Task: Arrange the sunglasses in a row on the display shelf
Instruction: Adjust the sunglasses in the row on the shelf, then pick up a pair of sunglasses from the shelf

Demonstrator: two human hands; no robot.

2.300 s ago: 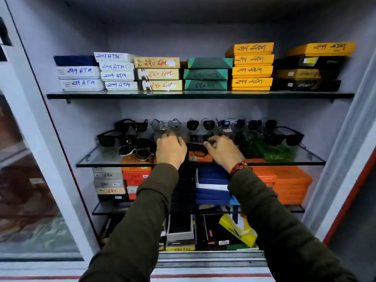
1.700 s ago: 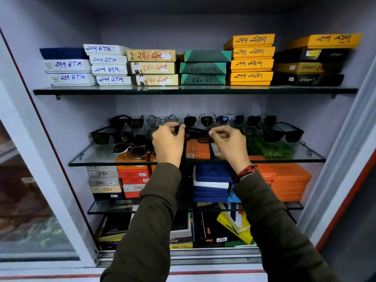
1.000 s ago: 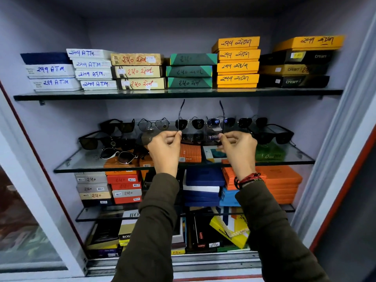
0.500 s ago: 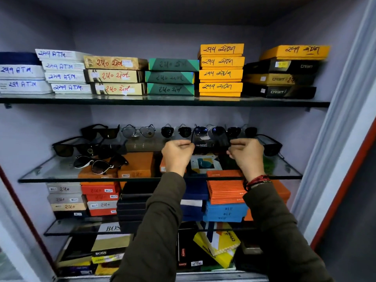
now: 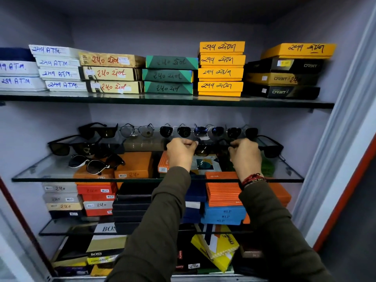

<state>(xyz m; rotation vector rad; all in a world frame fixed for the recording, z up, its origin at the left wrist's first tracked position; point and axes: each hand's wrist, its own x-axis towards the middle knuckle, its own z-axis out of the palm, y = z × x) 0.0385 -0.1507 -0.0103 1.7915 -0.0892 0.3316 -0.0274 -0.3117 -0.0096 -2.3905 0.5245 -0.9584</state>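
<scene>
While hands (image 5: 181, 151) hold sunglasses (image 5: 205, 149), black boxes (image 5: 284, 78) read ORBIT.

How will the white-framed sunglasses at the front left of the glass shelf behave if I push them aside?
The white-framed sunglasses look thin and light, so they should slide easily on the smooth glass shelf. Their open arms cross a dark pair, so pushing probably drags that pair too.

Pale lilac cabinet (image 5: 295, 123) with glass shelves (image 5: 50, 177).
Lit evenly from the front; white frame (image 5: 335, 159) at right, edged by a red strip (image 5: 345, 192); dim ceiling inside.
</scene>
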